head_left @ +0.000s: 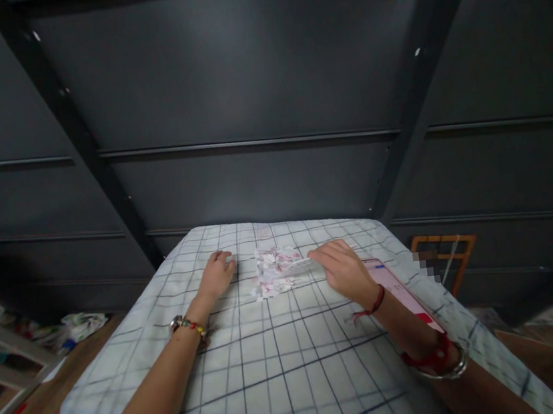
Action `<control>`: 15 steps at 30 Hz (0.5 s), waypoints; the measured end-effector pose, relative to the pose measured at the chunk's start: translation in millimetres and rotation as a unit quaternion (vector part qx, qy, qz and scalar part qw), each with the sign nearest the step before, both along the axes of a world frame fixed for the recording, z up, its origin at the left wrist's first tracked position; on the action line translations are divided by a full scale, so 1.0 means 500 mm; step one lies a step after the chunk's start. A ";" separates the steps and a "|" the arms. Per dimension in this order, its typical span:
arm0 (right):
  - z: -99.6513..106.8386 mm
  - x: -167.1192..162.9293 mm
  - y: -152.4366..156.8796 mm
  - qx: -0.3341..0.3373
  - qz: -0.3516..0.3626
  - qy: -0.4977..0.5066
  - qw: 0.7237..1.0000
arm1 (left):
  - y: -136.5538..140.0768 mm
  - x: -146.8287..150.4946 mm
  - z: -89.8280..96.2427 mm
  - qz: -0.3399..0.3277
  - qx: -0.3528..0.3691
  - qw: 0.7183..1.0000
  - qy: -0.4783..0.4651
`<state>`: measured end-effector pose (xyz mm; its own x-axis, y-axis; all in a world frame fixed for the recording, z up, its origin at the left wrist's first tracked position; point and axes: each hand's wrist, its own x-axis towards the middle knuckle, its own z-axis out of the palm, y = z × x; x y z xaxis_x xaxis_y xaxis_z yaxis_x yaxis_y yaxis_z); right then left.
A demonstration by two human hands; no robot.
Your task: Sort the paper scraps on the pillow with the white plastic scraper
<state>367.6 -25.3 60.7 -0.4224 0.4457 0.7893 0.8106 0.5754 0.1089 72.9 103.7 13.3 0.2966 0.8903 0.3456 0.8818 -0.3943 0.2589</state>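
My right hand (342, 267) is closed, its fingertips pinching the edge of a thin white piece (298, 266) that stretches left from them. It reaches a small pile of white pieces with a pink and red pattern (271, 281) lying on the checked cloth; whether they are paper or fabric I cannot tell. Left of the pile, my left hand (217, 274) rests on the cloth with loosely bent fingers and nothing visible in it. Beneath my right forearm lies a phone (397, 289) with a lit pink screen, partly covered by the arm.
A white cloth with dark grid lines (278, 381) covers the table. Dark metal panels (239, 70) rise right behind it. A wooden frame (444, 240) stands at the right, and crumpled items (85, 324) lie on the floor at the left.
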 end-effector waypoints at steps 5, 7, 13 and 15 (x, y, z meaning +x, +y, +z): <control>0.005 -0.003 -0.005 0.046 0.014 0.018 0.999 | -0.002 -0.008 -0.017 -0.031 0.021 0.999 -0.014; 0.001 -0.008 -0.003 0.043 0.007 0.014 0.999 | -0.003 -0.006 -0.014 -0.029 0.017 0.999 -0.016; -0.003 -0.013 -0.006 -0.004 0.027 -0.028 0.999 | -0.014 0.004 -0.004 -0.037 0.007 0.999 -0.024; 0.004 -0.008 -0.011 0.006 0.025 -0.024 0.999 | -0.016 0.004 -0.003 -0.036 -0.001 0.999 -0.028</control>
